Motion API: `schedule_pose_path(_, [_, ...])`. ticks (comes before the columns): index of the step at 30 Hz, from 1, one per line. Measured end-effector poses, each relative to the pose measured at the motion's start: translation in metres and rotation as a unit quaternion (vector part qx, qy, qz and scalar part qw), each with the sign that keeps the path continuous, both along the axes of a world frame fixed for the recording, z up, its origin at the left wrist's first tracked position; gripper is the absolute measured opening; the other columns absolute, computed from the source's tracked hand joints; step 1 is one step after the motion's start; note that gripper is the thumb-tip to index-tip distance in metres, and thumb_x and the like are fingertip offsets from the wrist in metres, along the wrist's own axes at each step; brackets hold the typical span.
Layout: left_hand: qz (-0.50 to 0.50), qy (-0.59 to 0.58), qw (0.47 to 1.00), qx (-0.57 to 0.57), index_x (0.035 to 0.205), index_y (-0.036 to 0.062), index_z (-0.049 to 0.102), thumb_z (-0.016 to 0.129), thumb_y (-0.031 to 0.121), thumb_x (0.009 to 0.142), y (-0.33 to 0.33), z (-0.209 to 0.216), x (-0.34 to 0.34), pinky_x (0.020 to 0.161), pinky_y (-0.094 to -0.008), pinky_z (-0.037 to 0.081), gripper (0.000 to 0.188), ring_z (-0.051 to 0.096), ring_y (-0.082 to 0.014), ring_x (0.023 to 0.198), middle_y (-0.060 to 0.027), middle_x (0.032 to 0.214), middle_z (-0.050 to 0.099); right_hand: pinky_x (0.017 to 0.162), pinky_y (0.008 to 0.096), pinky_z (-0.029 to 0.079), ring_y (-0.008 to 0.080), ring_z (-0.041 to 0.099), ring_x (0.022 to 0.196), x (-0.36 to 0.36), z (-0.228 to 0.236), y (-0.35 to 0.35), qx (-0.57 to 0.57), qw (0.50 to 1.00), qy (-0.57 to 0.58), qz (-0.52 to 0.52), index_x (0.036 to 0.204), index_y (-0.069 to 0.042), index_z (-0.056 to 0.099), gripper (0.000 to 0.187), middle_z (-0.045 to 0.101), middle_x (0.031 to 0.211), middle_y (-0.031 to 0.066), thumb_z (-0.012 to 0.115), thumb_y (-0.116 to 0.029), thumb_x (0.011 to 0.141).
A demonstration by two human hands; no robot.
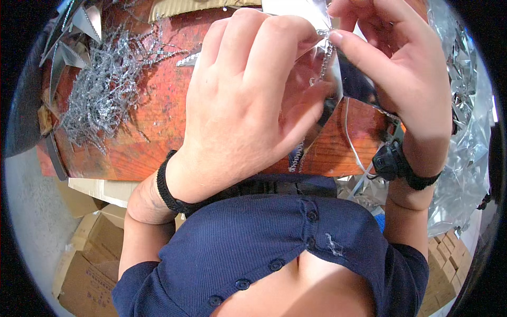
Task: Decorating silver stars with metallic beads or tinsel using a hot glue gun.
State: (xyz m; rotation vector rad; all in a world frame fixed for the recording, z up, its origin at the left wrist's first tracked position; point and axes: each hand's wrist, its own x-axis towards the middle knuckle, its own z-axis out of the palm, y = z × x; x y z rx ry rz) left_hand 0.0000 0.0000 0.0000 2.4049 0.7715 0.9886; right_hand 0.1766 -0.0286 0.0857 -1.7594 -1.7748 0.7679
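My left hand (248,79) is over the table with its fingers curled and the back of the hand up. Its index finger reaches the upper end of a thin silver chain (326,61). My right hand (404,63) meets it there, the thumb tip pressed to the same end. From their fingertips the chain hangs down. Under and behind the hands lies a shiny mirror-like piece (359,79), partly hidden by them. Another length of silver chain (297,157) shows below my left hand, near the table's front edge.
A tangled heap of silver chains (105,87) covers the left of the red-brown wooden table (163,127). Pointed shiny pieces (79,31) stand beyond it. At right, clear plastic bagging (459,174) holds silvery pieces. A white cord (351,137) hangs over the edge. Cardboard boxes (95,253) are below.
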Motion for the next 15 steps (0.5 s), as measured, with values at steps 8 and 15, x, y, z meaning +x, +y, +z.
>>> schedule_pose_path(8, [-0.001,-0.027,0.999,-0.039,0.113,0.0002,0.054,0.078,0.009,0.072,-0.009,0.009,0.004,0.078,-0.0350,0.049,0.049,0.058,-0.0249,0.090,-0.0114,0.099,0.057,0.059,0.0196,0.037,0.0058,0.046,0.065,0.008,0.014,-0.001,-0.055,0.996,0.054,-0.043,0.098,-0.002,0.059,0.020,0.053,0.080,-0.0003,0.067,-0.002,0.080])
schedule_pose_path(15, [0.008,0.006,0.999,-0.049,0.113,0.0012,0.054,0.076,0.013,0.077,-0.006,0.015,0.004,0.080,-0.0345,0.048,0.045,0.057,-0.0242,0.093,-0.0102,0.101,0.057,0.078,0.0206,0.041,0.0067,0.054,0.085,0.079,0.004,-0.024,0.138,0.970,0.083,-0.184,0.116,-0.003,0.066,0.025,0.064,0.102,-0.0005,0.065,-0.015,0.094])
